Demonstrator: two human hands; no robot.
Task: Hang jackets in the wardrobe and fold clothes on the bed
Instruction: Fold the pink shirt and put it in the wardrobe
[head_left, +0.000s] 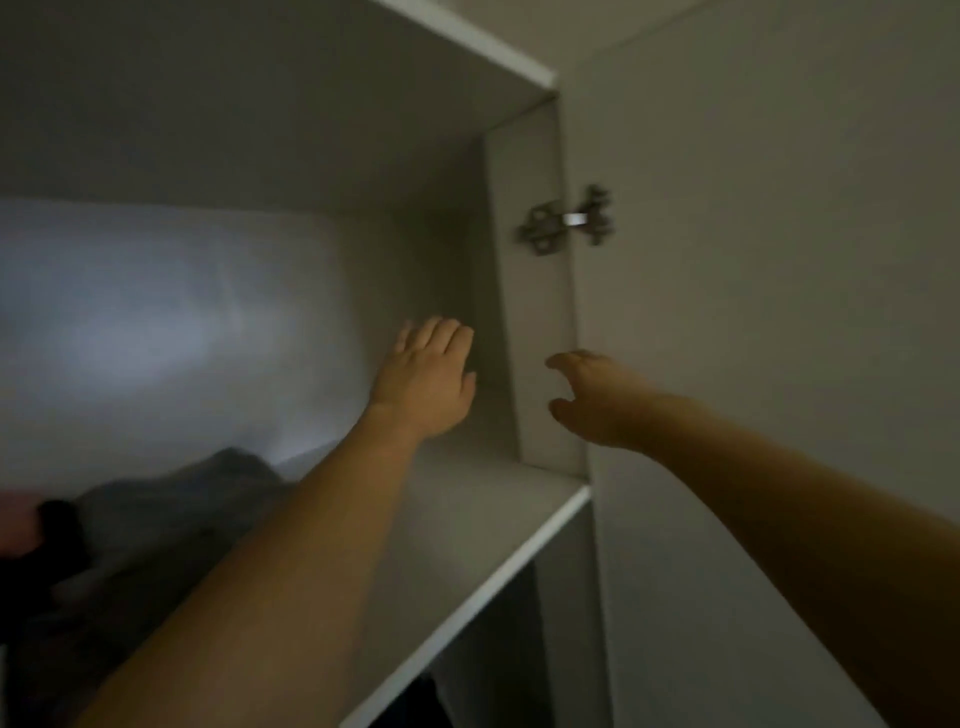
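- Both grips are bare hands raised into the upper compartment of a white wardrobe (530, 291), and neither holds anything.
- Left hand (423, 382) is seen from the back, fingers straight and close together, reaching over the upper shelf (467, 525) toward the back corner; whether the fingertips touch the back panel cannot be told.
- Right hand (589, 397) has its fingers apart and loosely curled, with a gap between thumb and forefinger, just in front of the front edge of the wardrobe's right side panel.
- Open wardrobe door (779, 260) stands to the right of the right hand, and a metal hinge (566, 221) joins it to the side panel above that hand.
- Dark, blurred clothes (171, 499) lie in a heap on the left part of the shelf, down and to the left of the left hand and well apart from it, with the left forearm passing beside them; what kind of garments they are cannot be told.
- Below the shelf, the lower compartment is dark, and a sliver of black fabric (423, 696) shows at the bottom edge of the view.
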